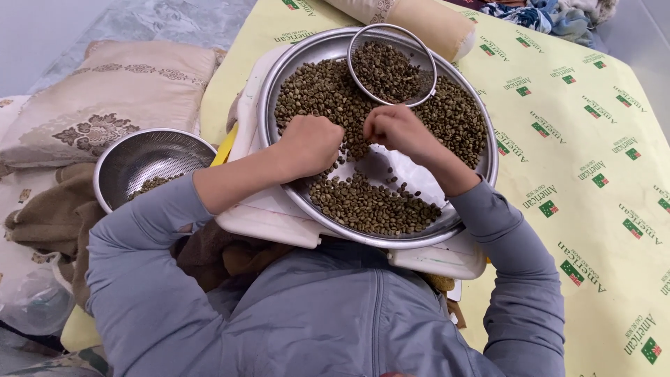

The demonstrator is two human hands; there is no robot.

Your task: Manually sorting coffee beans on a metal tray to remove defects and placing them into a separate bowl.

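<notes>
Head view: both hands, left and right, curl over green coffee beans in the steel tray, sorting; whether either pinches a bean is hidden.

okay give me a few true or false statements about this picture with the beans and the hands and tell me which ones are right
1. Both hands, left hand and right hand, are over the large metal tray. True.
2. The small round sieve on the tray is empty. False: it holds beans.
3. The beans on the tray are bright red. False: they are greenish brown.
4. A metal colander sits to the person's left with a few beans inside. True.
5. The sleeves are grey. True.
</notes>
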